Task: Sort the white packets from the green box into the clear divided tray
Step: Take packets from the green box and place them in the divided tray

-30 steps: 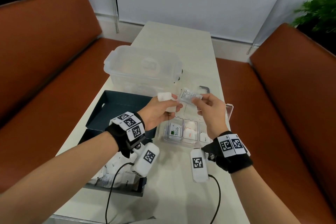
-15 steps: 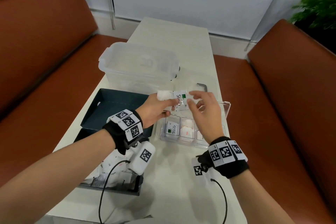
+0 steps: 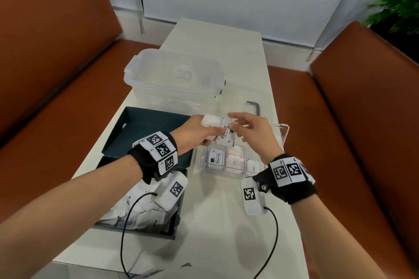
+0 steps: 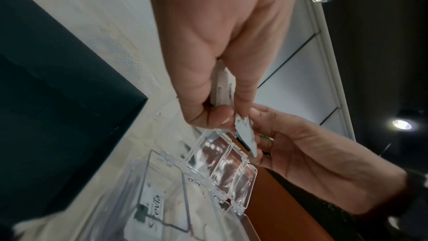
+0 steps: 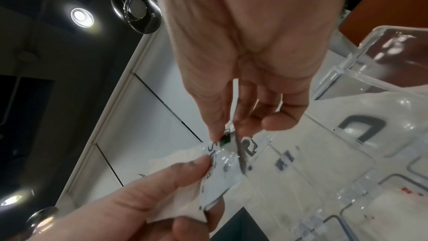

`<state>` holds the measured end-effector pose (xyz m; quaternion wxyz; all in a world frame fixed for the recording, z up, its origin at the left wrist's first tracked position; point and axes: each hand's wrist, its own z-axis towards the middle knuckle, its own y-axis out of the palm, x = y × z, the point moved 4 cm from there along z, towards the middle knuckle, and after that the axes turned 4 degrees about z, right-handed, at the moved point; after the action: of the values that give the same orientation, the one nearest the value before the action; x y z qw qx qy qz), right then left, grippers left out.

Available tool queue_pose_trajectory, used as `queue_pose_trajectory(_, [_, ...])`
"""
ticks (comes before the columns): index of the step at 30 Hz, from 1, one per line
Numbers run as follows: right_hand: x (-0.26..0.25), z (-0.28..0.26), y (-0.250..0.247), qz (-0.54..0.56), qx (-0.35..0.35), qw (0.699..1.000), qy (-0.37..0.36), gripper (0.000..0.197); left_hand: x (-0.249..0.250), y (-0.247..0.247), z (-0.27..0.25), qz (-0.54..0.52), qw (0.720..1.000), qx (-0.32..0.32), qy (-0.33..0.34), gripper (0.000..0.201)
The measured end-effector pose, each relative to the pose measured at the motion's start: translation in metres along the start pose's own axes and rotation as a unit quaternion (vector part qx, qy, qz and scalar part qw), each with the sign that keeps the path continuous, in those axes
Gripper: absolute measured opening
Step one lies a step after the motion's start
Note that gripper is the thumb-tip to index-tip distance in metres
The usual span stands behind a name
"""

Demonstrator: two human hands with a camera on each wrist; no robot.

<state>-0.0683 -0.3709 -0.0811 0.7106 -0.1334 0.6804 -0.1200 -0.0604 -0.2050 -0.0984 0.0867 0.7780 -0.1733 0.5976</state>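
Observation:
Above the clear divided tray (image 3: 242,173), my left hand (image 3: 213,135) grips a small stack of white packets (image 3: 210,121). My right hand (image 3: 233,125) pinches the end of a white Stevia packet (image 3: 224,137) at the front of that stack. My left thumb rests on the same packet (image 5: 217,177). In the left wrist view my left hand (image 4: 220,113) meets the right fingers (image 4: 261,135) over the tray's open lid (image 4: 222,158). The tray compartments hold a Stevia packet (image 3: 216,158) and other white packets (image 3: 234,158). The green box (image 3: 176,224) at near left holds several more packets (image 3: 140,213).
An empty dark green box half (image 3: 145,129) lies behind the full one. A large clear lidded tub (image 3: 176,79) stands further back, and a dark bent handle (image 3: 255,106) lies to its right. Brown benches (image 3: 362,120) flank the narrow white table (image 3: 215,222). Wrist cables trail near the front edge.
The Stevia packet has turned label-up between my hands. Both hands have drawn together and sunk slightly toward the tray. My right thumb and finger now pinch its end.

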Motion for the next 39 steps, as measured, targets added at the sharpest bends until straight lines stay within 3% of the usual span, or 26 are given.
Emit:
queue_pose_trajectory(2, [0.002,0.005,0.001,-0.013,-0.014,1.0,0.011,0.013,-0.004,-0.002,0.0,0.022,1.0,-0.004,0.0,0.025])
queue_pose_trajectory(6, [0.024,0.015,0.004,-0.032,0.033,0.997,0.069,0.014,-0.01,-0.016,0.002,0.019,0.999,0.048,-0.01,0.025])
queue_pose_trajectory(15, [0.05,0.009,0.052,-0.179,-0.016,0.977,0.117,0.016,-0.013,-0.025,-0.001,-0.022,0.997,0.066,-0.016,0.023])
queue_pose_trajectory(22, [0.051,0.004,0.056,-0.41,-0.052,0.91,0.034,0.03,-0.015,-0.027,-0.002,-0.037,0.996,0.072,-0.028,0.025])
queue_pose_trajectory(31, [0.057,0.005,0.07,-0.537,-0.118,0.835,-0.009,0.029,-0.012,-0.022,-0.001,-0.069,0.994,0.066,-0.048,0.025])
queue_pose_trajectory(35, [0.057,0.007,0.066,-0.512,-0.117,0.851,0.001,0.03,-0.009,-0.019,-0.003,-0.128,0.988,0.041,-0.081,0.045])
queue_pose_trajectory(39, [0.039,0.005,0.052,-0.457,-0.054,0.887,-0.034,0.028,-0.008,-0.019,-0.005,-0.178,0.978,0.022,-0.105,0.059])
